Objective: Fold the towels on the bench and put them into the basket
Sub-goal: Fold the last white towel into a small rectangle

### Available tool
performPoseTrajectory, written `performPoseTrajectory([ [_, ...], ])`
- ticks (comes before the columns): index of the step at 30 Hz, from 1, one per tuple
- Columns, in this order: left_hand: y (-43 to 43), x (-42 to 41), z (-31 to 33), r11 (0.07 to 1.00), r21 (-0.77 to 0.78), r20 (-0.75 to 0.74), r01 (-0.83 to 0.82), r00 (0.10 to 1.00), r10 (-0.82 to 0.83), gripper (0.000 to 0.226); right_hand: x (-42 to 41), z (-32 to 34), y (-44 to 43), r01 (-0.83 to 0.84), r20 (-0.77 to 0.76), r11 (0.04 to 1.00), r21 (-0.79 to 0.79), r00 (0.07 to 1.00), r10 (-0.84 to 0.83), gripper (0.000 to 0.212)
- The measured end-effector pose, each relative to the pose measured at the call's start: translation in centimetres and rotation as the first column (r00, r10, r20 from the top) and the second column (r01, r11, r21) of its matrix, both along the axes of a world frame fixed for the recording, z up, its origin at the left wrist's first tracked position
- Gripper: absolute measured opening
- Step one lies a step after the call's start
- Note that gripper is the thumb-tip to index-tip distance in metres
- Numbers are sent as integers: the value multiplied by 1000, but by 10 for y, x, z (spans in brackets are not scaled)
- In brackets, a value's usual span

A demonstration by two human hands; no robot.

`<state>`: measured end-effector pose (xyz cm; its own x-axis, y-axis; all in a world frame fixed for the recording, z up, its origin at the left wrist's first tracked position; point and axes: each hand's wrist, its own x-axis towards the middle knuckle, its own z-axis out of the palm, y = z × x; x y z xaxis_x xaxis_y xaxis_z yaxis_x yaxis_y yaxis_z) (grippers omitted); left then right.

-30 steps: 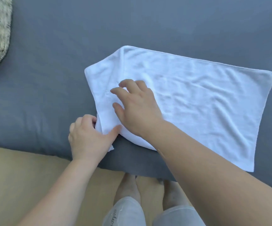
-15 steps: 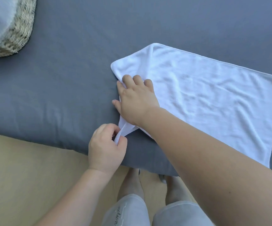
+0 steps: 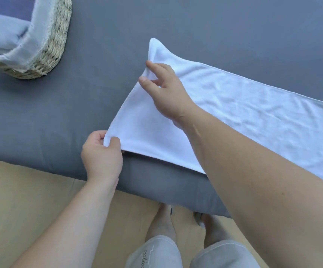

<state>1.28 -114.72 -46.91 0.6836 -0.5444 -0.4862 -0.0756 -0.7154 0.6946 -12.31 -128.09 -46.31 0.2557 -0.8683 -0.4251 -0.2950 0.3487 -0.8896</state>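
Note:
A white towel (image 3: 253,111) lies on the grey bench (image 3: 118,45), stretching from the centre to the right edge of the view. My left hand (image 3: 102,157) pinches its near left corner at the bench's front edge. My right hand (image 3: 166,89) pinches the left edge farther back, between thumb and fingers, and lifts that part slightly off the bench. The towel's left end is pulled taut between both hands. A woven basket (image 3: 54,49) with a pale cloth lining stands at the upper left of the bench.
Folded bluish cloth (image 3: 0,33) lies inside the basket. Bare grey bench surface lies between basket and towel. Below the bench's front edge is a tan floor (image 3: 30,200), with my feet (image 3: 178,227) and light shorts.
My right hand went from pressing flat on the towel to pinching its left edge farther back. My left hand kept the near corner and the edge now stretches between both hands. The basket shows more.

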Motion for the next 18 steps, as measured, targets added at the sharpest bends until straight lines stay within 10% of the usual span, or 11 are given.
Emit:
performPoseTrajectory([
  [10, 18, -34, 7, 914, -74, 237, 399, 897, -373, 17, -42, 8, 13, 115, 80, 993, 38, 990, -118, 42],
  [18, 35, -139, 13, 419, -248, 430, 873, 487, -760, 12, -163, 35, 49, 276, 126, 961, 24, 953, -277, 35],
])
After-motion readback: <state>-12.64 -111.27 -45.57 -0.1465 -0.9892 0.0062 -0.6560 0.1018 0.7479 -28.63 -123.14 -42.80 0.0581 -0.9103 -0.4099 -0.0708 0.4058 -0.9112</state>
